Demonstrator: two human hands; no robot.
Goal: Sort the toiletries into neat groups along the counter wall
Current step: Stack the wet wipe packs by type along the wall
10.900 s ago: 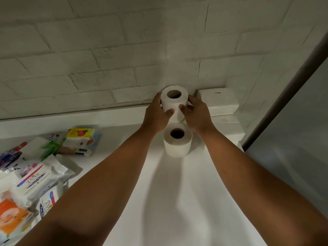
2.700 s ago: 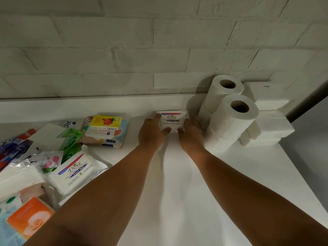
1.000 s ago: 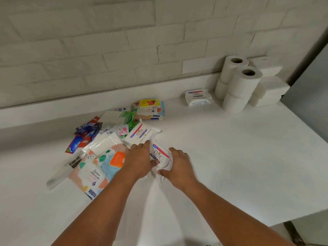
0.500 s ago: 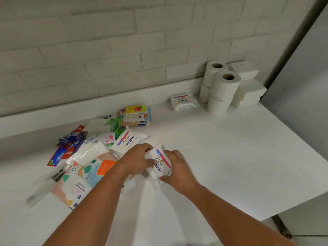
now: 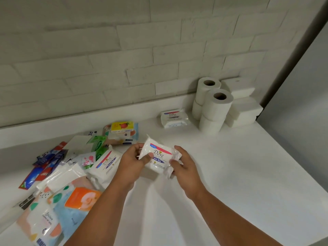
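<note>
Head view, and the sort looks partly done. In the far right corner, against the wall (image 5: 124, 59), four rolls (image 5: 214, 105) stand as two stacks of two, touching the white boxes (image 5: 243, 107) stacked beside them. Just left of the rolls a Dove pack, the wall pack (image 5: 174, 118), lies flat by the ledge. I'd call that the start of a Dove group.

There's plenty left, though. The pile (image 5: 71, 174) at the left is a jumble of overlapping pouches, sachets and wipes, and a spare Dove pack (image 5: 106, 162) lies on it near the left wrist.

Now the one in play. The held pack (image 5: 158, 157) is up off the counter (image 5: 230, 174), mid-frame, between both hands. The left hand (image 5: 132, 161) grips its left end, thumb across the front and fingers curled behind. The right hand (image 5: 184, 167) pinches the crinkled right end, fingers wrapped round it.

The pack has a soft white wrapper with a pink band, the Dove name and a blue strip below. It's tilted, label up to the camera, and both ends are crumpled. It looks light and squashy. My read is that it belongs beside the wall pack, well apart from here, up and to the right.
</note>
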